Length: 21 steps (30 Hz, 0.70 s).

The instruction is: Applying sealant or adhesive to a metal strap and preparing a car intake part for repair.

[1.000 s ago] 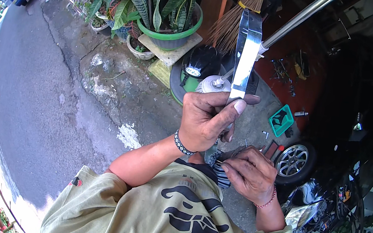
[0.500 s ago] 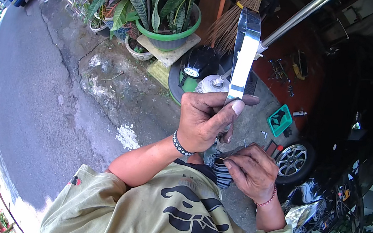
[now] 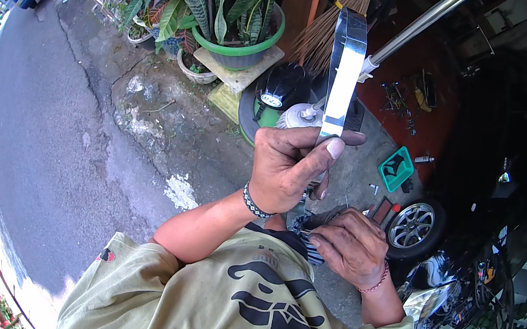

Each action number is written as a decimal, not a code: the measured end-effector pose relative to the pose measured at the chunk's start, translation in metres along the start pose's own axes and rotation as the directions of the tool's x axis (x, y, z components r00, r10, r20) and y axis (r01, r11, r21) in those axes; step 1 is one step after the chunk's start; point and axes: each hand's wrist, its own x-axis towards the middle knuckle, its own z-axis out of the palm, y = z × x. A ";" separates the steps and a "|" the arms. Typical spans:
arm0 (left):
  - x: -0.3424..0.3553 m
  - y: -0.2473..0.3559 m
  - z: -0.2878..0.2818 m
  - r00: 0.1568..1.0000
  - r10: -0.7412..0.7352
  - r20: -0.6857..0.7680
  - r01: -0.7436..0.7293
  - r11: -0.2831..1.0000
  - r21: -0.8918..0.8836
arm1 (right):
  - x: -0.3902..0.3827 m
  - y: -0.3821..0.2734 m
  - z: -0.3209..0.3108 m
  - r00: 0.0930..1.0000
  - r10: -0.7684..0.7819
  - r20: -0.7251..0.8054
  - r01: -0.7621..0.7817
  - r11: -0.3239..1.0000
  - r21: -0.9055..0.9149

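My left hand [image 3: 288, 173] is closed on a shiny, folded metal strip [image 3: 345, 75], pinching it between thumb and fingers. The strip's long loop stands up above the hand, and a shorter piece seems to hang below the fingers. Lower and to the right, my right hand [image 3: 353, 248] has its fingers curled and thumb pressed in, close to that lower piece. Whatever sits between its fingertips is too small to make out. Both hands are darkened with grime.
A potted snake plant [image 3: 235, 53], a stick broom [image 3: 337, 23] and a dark helmet [image 3: 284, 90] are ahead. To the right lie a green plastic basket [image 3: 396, 170], a wheel [image 3: 413, 226] and scattered tools [image 3: 400, 99]. A metal pole [image 3: 416, 34] slants across the upper right.
My right hand has shifted slightly left, its fingertips nearer the strip's lower piece. The left hand has barely moved, and the strip has tilted a little.
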 end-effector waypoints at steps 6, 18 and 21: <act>-0.001 -0.001 -0.001 1.000 -0.019 -0.005 0.019 1.000 -0.010 | 0.004 0.004 0.000 0.995 -0.098 0.017 0.099 0.990 -0.096; 0.002 -0.017 0.021 0.963 0.214 0.164 -0.241 0.956 0.169 | -0.033 -0.009 -0.013 0.897 0.436 -0.073 -0.430 0.899 0.080; 0.007 -0.032 0.039 0.930 0.256 0.265 -0.299 0.944 0.139 | -0.054 -0.002 -0.014 0.888 0.410 -0.205 -0.414 0.910 0.027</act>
